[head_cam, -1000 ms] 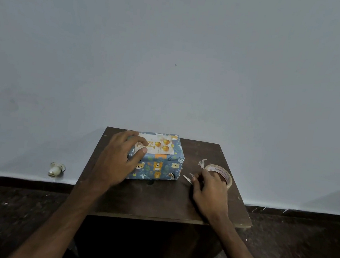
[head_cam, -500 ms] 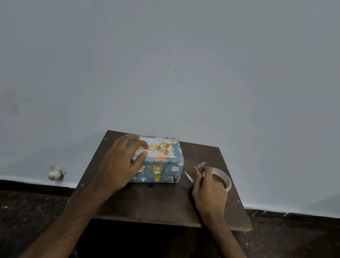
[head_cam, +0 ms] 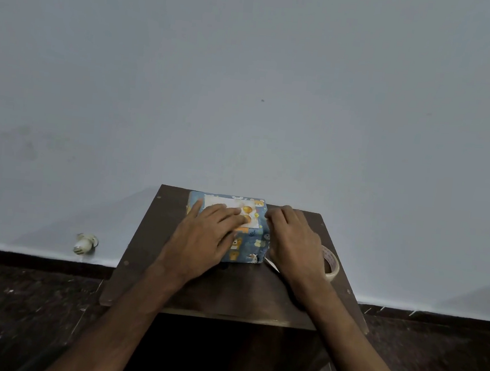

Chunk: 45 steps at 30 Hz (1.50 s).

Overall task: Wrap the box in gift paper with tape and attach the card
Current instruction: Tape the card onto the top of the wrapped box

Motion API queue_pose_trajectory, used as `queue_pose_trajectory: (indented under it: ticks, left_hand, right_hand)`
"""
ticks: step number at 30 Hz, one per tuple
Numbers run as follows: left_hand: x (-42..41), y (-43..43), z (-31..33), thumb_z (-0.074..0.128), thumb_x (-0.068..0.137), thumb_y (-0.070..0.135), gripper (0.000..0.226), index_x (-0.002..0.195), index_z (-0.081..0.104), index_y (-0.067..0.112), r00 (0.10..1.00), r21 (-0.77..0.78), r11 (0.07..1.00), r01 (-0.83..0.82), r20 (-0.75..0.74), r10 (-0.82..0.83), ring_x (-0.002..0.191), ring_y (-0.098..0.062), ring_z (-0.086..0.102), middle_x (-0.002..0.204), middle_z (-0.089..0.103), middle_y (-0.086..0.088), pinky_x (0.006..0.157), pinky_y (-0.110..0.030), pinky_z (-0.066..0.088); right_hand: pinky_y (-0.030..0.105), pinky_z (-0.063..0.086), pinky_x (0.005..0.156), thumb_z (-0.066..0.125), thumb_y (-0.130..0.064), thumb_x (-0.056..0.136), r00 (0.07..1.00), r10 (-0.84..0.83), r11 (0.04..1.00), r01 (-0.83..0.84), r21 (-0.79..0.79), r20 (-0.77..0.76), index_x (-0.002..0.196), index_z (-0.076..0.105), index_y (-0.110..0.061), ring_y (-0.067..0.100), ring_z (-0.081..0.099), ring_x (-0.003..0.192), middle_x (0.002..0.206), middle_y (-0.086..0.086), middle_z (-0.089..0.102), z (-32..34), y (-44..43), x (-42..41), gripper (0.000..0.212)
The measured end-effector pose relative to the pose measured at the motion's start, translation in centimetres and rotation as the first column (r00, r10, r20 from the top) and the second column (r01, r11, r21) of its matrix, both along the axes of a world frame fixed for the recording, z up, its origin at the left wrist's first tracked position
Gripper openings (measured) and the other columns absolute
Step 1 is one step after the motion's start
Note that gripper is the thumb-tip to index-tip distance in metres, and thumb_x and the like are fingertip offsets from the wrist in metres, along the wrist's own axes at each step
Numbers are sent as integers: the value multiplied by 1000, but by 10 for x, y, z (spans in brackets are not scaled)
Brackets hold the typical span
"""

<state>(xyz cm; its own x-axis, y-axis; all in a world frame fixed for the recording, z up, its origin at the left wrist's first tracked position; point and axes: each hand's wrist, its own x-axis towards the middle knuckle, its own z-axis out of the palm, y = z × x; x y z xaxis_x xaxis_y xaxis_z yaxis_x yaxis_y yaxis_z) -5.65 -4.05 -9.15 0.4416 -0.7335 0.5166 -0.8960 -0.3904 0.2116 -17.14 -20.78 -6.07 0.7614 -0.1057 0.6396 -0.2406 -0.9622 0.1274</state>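
- Wrapped box: blue animal-print paper, on the far half of the counter, under the left fingers and touching the right fingers.
- Card: white with orange balloons, flat on the box top, partly under the left fingertips.
- Left hand: fingers straight, palm down, pressing on the card and box top.
- Right hand: against the box's right end, fingers bent down over it; cannot tell if they pinch anything.
- Tape roll: on the counter, right of the right fingers, half hidden behind that hand.
- Small white object: on the floor by the wall, well left of the left fingers.
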Motion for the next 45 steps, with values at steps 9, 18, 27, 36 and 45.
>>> queue_pose_trajectory:
  ticks: [9,18,27,36,45]
  left_hand:
    - [-5,-2,0,55,96,29,34,130,62,28,1000,-42,999,-28,-7,28,127,-16,55,138,61,8,110,-54,39]
    - [-6,-1,1,59,97,27,34,131,62,27,999,-54,998,-44,-19,43,130,-17,54,138,61,7,113,-56,37]
    - [-6,-2,1,56,98,28,35,133,60,27,997,-53,998,-47,-62,43,132,-15,51,141,59,7,117,-53,31]
    - [-6,-2,0,57,95,28,32,127,64,29,995,-101,994,-47,-93,37,127,-14,54,135,63,9,116,-53,33]
    - [-5,-3,-1,50,93,35,34,124,63,31,994,-103,994,-43,-107,32,124,-12,55,131,65,11,113,-54,36]
  right_hand:
    - [29,45,50,90,-8,45,991,68,979,-88,-182,-115,91,66,-12,23,59,78,89,2,63,7,0,9,52]
    - [29,46,53,87,-8,50,974,134,970,-167,-176,-184,88,66,-16,22,60,81,85,-1,65,11,1,9,44]
    - [27,48,57,84,-13,66,964,189,977,-203,-58,-187,98,67,-19,22,63,89,97,-3,67,10,3,-2,37]
    - [33,46,89,67,-21,93,976,194,803,-216,555,100,114,74,-25,15,52,111,123,-7,61,-26,2,-19,23]
    - [27,44,88,67,-33,88,968,210,829,-253,498,141,97,78,-30,11,54,102,109,-12,66,-10,-14,8,15]
